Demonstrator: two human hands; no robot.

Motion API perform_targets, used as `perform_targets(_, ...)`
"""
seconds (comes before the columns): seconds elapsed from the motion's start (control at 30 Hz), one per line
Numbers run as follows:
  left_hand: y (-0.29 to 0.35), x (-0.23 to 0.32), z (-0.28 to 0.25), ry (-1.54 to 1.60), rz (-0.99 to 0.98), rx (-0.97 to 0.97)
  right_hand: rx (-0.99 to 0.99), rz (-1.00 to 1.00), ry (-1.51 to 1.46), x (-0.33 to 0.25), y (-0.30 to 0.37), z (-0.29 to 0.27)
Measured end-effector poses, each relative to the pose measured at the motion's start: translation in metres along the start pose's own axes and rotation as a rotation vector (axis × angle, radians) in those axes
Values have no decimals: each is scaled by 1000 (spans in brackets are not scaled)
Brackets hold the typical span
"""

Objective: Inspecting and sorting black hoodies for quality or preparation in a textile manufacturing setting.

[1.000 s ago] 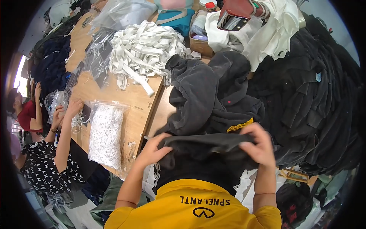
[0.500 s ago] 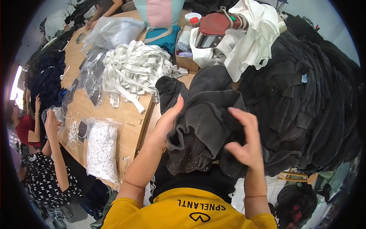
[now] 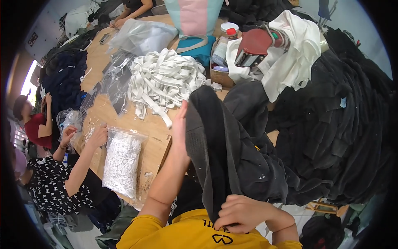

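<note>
A dark grey garment (image 3: pixel 257 166) with a wide ribbed band is stretched open in front of me, its opening running from upper left to lower middle. My left hand (image 3: pixel 179 130) holds the band's left side near the top, with most of its fingers hidden by the cloth. Down by my yellow shirt, the fingers of my right hand (image 3: pixel 244 211) are curled closed around the lower end of the same band.
To my right rises a large pile of dark garments (image 3: pixel 331 124). White strips (image 3: pixel 166 79), a bag of small white pieces (image 3: pixel 122 164) and a red device (image 3: pixel 253 45) lie on the wooden table (image 3: pixel 155 145). A co-worker's hands (image 3: pixel 97 135) are at the table's left side.
The bunched garment has been spread and its ribbed opening pulled lengthwise. My right hand moved down toward my body and closed on the band; my left hand shifted slightly upward. The co-worker's hands moved right.
</note>
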State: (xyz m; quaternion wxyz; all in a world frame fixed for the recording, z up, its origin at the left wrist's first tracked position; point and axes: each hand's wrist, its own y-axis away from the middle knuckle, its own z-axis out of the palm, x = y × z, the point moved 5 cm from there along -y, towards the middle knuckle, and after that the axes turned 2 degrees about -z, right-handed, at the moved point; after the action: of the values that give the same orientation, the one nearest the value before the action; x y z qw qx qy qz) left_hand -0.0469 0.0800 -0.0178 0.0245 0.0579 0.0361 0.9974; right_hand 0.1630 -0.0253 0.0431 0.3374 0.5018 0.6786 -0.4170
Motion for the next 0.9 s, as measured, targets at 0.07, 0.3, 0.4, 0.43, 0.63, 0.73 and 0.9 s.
perform_targets(0.07,-5,-11,5,39,64,-61,79,53,-43,10,-6,1)
perform_targets(0.3,-7,-35,17,-187,354,59,1085,101,107,13,-14,-34)
perform_targets(0.4,-15,-40,23,-77,424,13,1177,252,-16,25,-30,-29)
perform_targets(0.43,-17,-39,26,-88,430,-8,972,303,-75,28,-42,-21)
perform_targets(0.63,-8,-41,46,276,209,-428,75,219,-65,36,-74,31)
perform_targets(0.73,1,-36,50,258,191,-425,32,111,-443,29,-66,28)
perform_targets(0.9,-6,-33,60,210,236,-388,616,-105,-382,9,-26,-53)
